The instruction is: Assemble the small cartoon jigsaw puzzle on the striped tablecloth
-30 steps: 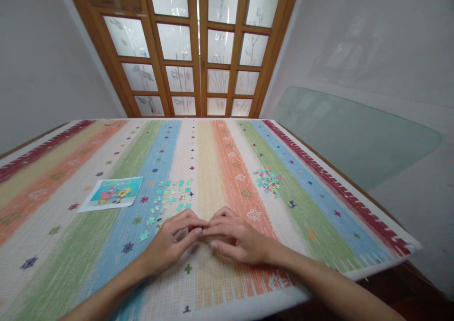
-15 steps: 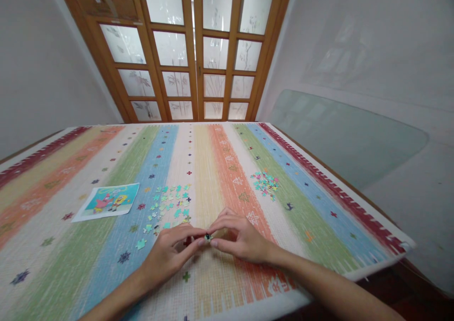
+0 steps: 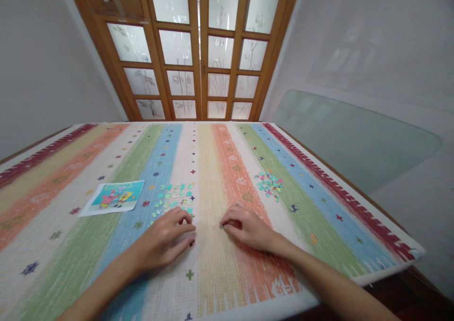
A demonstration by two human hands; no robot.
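My left hand (image 3: 168,238) is over the cloth just in front of the laid-out rows of teal jigsaw pieces (image 3: 175,195), partly covering the nearest ones. Its fingers are loosely curled, with a gap between thumb and index finger and nothing visible in it. To the right, over the yellow and orange stripes, my right hand (image 3: 246,226) has thumb and fingertips pinched together. A small dark bit, seemingly a puzzle piece (image 3: 222,225), shows at those fingertips; most of it is hidden. Beyond the right hand lies a loose heap of mixed puzzle pieces (image 3: 270,185).
A printed picture (image 3: 115,198) of cartoon figures lies left of the rows. The striped tablecloth (image 3: 209,273) covers the table, whose front edge runs close below my arms. Wooden glazed doors (image 3: 198,75) stand behind, with a pale glass panel (image 3: 347,132) along the right wall.
My hands, which met at a small puzzle piece, have come apart. The left moved left and opened; the right drew back to the right, still pinched. The view shifted slightly.
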